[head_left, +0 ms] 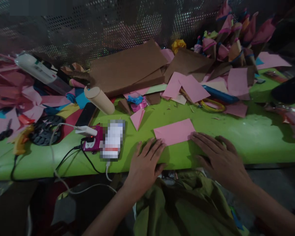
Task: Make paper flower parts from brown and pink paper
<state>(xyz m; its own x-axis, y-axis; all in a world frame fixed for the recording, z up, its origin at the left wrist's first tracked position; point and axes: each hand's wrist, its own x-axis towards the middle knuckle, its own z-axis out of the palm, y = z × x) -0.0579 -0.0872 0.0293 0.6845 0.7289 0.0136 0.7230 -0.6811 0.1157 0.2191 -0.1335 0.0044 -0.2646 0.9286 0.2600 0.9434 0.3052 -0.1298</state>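
A pink sheet of paper (174, 131) lies flat on the green tabletop (135, 160) in front of me. My left hand (146, 160) rests with its fingers stretched out, the fingertips touching the paper's lower left corner. At the opposite end, my right hand (217, 155) lies with fingers extended, its fingertips on the lower right corner. Neither hand grips anything. Just beyond my left hand sits a small folded pink paper cone (137, 118).
A phone (112, 139) on a cable and a magenta power socket (92, 141) lie to the left, near a yellow glue gun (23, 139). Brown cardboard (127, 70) and loose pink sheets (194, 88) are behind. Several paper cones (236, 49) stand at the back right.
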